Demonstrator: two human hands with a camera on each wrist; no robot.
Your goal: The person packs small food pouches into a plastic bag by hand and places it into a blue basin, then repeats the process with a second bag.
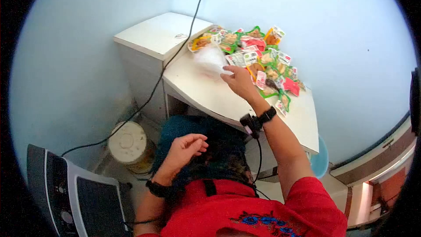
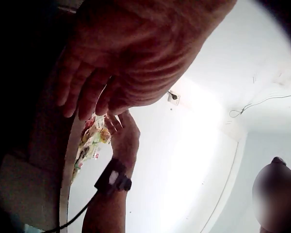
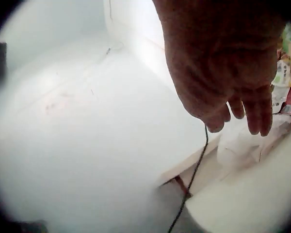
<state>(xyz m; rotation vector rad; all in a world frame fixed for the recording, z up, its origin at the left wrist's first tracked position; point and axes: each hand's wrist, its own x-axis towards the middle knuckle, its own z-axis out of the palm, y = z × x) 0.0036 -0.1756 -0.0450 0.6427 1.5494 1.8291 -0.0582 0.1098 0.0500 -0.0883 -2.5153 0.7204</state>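
My right hand [image 1: 241,83] reaches over the white table [image 1: 197,90], its fingers extended at the edge of a clear plastic bag [image 1: 209,58]. In the right wrist view those fingers hang fairly straight above the translucent bag [image 3: 235,145]. Just beyond and to the right of the hand lies a heap of small snack packets [image 1: 272,68], with green, yellow and red edges and white labels. My left hand [image 1: 180,150] is held over the lap, fingers loosely bent and nothing in them. The left wrist view shows its palm [image 2: 136,63] and relaxed fingers.
A black cable [image 1: 164,66] hangs across the view in front of a raised white cabinet [image 1: 162,33]. Below left stands a lidded bucket [image 1: 127,141], beside a black and grey appliance [image 1: 83,193]. A blue basin [image 1: 321,158] is past the table's right end.
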